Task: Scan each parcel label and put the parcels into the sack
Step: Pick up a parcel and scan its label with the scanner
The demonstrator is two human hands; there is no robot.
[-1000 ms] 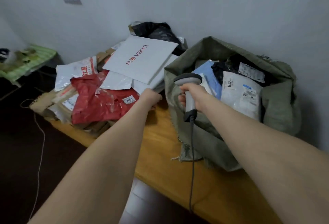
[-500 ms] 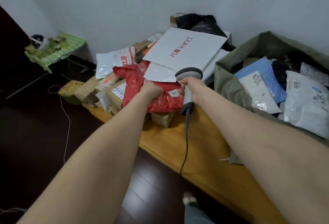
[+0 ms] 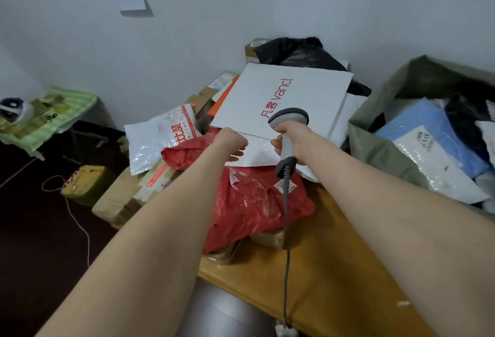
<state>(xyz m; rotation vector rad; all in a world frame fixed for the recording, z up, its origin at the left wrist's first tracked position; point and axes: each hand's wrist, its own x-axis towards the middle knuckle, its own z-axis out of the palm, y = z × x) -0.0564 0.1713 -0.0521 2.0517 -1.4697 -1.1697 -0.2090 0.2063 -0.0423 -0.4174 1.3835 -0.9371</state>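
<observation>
The white mailer (image 3: 261, 153) lay in the parcel heap on the table (image 3: 334, 269), tucked under a flat white parcel (image 3: 308, 90) with red lettering and resting on a crumpled red parcel (image 3: 249, 202). The left hand (image 3: 232, 143) was at the mailer's left edge, its fingers (image 3: 237, 156) loosely bent against it; whether they pinched it I could not tell. Just beside it, the right hand (image 3: 296, 143) had its fingers wrapped round the handle of the scanner (image 3: 288, 122), head up over the flat parcel, its cord (image 3: 286, 243) hanging down across the red parcel to the table edge. Around these lay a white bag with red print (image 3: 158, 141), brown boxes (image 3: 120, 202) and a black bag (image 3: 300, 52) against the wall. To the right stood the open sack (image 3: 375, 146), with a blue parcel (image 3: 428, 125) and a white one (image 3: 439, 175) already in it. A green striped cloth (image 3: 53, 122) sat far left.
</observation>
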